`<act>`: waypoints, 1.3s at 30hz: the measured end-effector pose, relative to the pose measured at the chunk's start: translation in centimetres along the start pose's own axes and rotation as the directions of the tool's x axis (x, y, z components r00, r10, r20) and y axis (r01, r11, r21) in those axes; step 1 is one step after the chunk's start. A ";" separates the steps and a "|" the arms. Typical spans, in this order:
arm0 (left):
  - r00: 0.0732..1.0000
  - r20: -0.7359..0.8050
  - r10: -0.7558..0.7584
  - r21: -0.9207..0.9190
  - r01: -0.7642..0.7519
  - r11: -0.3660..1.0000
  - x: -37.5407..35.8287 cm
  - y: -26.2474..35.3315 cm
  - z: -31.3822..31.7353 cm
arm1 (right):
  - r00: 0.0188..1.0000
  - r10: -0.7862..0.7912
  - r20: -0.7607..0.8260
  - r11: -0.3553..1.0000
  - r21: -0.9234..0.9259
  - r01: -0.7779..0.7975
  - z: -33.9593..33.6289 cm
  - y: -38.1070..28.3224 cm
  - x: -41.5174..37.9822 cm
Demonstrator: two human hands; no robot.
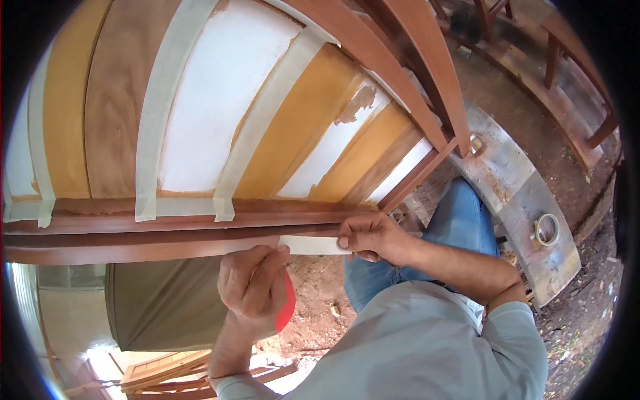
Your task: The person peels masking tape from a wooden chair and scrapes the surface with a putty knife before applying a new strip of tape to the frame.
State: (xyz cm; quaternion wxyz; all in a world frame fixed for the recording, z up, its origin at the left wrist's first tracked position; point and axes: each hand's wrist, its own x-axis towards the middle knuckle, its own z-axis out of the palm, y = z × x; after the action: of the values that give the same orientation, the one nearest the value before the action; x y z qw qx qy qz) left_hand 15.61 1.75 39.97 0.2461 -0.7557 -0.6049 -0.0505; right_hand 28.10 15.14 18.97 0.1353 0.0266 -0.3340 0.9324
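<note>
Between my two hands a short strip of masking tape point(313, 245) is stretched flat, just in front of the wooden frame's lower rail point(167, 248). My left hand point(253, 280) pinches its left end between thumb and fingertips. The right end is pinched by my right hand point(373, 238), close to the frame's corner. Above them stands a panel with white, ochre-yellow point(293, 143) and bare-wood stripes. Strips of masking tape point(160, 113) run along several stripe edges and overlap the brown rail below. A white stripe point(220, 93) lies between two taped edges.
A roll of masking tape point(547, 229) rests on the stained plank point(510, 173) to my right. More brown wooden frames point(560, 67) stand at upper right. A dark covered object point(167, 303) is at lower left, near stacked wooden pieces point(167, 373). The ground is bare earth.
</note>
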 end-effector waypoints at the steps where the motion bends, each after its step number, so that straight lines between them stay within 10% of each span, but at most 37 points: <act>1: 0.999 0.000 0.037 0.028 -0.037 0.999 0.2 -0.2 -0.2 | 1.000 -0.009 0.003 1.000 0.011 0.009 0.2 -0.1 0.1; 12: 0.979 0.075 0.192 0.211 -0.204 0.956 2.8 -1.1 -2.6 | 0.980 -0.159 -0.117 0.846 -0.529 0.074 -1.5 -0.2 0.9; 15: 0.969 0.097 0.227 0.291 -0.245 0.925 3.4 -1.1 -2.6 | 0.816 -0.570 -0.099 0.634 -0.685 0.360 -1.4 1.2 -0.1; 21: 0.954 0.197 0.228 0.330 -0.284 0.900 4.5 -0.8 -2.7 | 0.521 -0.854 -0.005 0.351 -0.744 0.568 -0.3 0.0 -0.6; 27: 0.937 0.240 0.254 0.359 -0.329 0.873 4.9 -1.2 -2.5 | 0.327 -0.931 0.164 0.099 -0.747 0.658 -0.1 0.1 1.7; 39: 0.935 0.264 0.238 0.371 -0.326 0.870 5.4 -1.3 -2.2 | 0.286 -0.953 0.100 0.104 -0.778 0.619 0.1 0.6 3.7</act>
State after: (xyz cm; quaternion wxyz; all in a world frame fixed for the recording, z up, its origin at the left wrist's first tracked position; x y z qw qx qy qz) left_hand 16.31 5.76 44.32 0.3382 -0.7690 -0.5069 0.1934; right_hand 24.34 15.51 19.14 0.6972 -0.0541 -0.5414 0.4668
